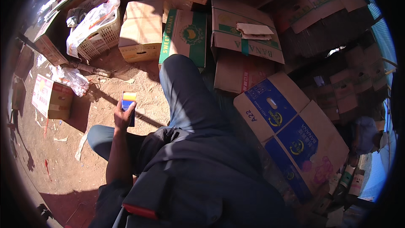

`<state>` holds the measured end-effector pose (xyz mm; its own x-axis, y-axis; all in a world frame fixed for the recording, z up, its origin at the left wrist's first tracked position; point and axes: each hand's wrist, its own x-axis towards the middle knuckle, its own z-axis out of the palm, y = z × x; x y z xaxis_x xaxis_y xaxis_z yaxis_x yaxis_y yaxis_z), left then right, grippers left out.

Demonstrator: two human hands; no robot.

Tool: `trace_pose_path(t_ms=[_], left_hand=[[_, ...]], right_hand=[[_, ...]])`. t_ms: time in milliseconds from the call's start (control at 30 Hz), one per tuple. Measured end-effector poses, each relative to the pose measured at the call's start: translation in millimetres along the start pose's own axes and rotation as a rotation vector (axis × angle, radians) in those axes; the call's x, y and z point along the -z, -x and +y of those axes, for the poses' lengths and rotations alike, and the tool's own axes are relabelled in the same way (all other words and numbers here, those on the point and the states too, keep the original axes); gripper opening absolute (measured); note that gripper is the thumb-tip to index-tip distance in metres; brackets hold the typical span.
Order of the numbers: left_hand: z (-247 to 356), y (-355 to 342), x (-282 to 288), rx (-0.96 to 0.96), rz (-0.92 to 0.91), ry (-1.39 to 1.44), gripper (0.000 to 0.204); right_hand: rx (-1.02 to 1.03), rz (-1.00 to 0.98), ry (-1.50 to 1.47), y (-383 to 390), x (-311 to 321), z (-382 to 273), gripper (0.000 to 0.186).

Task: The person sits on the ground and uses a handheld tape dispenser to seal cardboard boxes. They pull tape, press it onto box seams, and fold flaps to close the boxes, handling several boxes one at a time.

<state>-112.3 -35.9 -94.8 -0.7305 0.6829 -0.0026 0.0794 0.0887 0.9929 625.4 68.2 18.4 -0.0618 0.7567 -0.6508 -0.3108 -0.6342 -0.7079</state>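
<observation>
Sunlit bare ground (63, 156) edged by cardboard boxes (140, 23); a left hand (122, 119) holds a small flat blue-and-yellow object (129, 96).

From my remote seat I see the hand wrapped round the object's side, thumb on its face, just beyond the bent left leg (101, 138); the right hand is out of my view, so I cannot tell its state. The object is raised above the ground, left of centre. Its long axis points away from the body, almost straight up my view, yellow-and-pale end farthest. I judge it light, stiff and perhaps slick, best gripped by its long edges. Farther out, a crumpled clear plastic bag (76, 81) lies beside a small carton (51, 98); beyond stands a pale plastic crate (99, 43).
</observation>
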Motion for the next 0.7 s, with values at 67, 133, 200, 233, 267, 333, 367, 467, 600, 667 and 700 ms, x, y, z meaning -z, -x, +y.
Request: trace_pose_path(t_ms=[67, 133, 200, 233, 267, 333, 367, 467, 600, 667, 700], left_hand=[[2.1, -3.2, -3.4, -0.001, -0.034, 0.080, 0.031], [7.3, -4.0, -4.4, -0.009, -0.034, 0.015, 0.029], [15.8, 1.7, -2.5, -0.150, 0.002, -0.078, 0.029], [21.0, 5.8, 0.3, 0.015, 0.059, -0.174, 0.033], [26.2, 10.2, 2.1, -0.041, 0.114, -0.245, 0.034], [34.0, 25.3, 2.1, -0.040, 0.198, -0.254, 0.039], [37.9, 32.3, 1.7, 0.018, 0.231, -0.131, 0.043], [51.7, 55.7, 6.9, 0.046, 0.367, -0.030, 0.048], [74.4, 87.9, 15.1, 0.011, 0.585, 0.170, 0.040], [89.9, 105.3, 17.2, -0.062, 0.759, 0.307, 0.041], [98.8, 116.5, 18.7, -0.115, 0.840, 0.340, 0.041]], right_hand=[[0.011, -0.062, 0.094, -15.0, -41.9, -11.8, 0.023], [0.034, -0.147, 0.212, -29.8, -88.5, -28.0, 0.022], [0.069, -0.252, 0.375, -42.1, -135.7, -48.2, 0.022], [0.098, -0.309, 0.472, -48.9, -159.7, -59.5, 0.022], [0.138, -0.367, 0.583, -54.2, -182.8, -71.3, 0.022], [0.253, -0.451, 0.854, -61.4, -225.5, -102.4, 0.022], [0.322, -0.489, 0.992, -62.2, -246.0, -119.0, 0.022], [0.716, -0.556, 1.513, -59.7, -316.8, -173.0, 0.022], [1.192, -0.754, 1.725, -59.7, -448.2, -219.6, 0.021], [1.448, -0.840, 1.752, -57.8, -521.8, -231.1, 0.021], [1.582, -0.873, 1.757, -55.9, -561.8, -233.2, 0.021]])
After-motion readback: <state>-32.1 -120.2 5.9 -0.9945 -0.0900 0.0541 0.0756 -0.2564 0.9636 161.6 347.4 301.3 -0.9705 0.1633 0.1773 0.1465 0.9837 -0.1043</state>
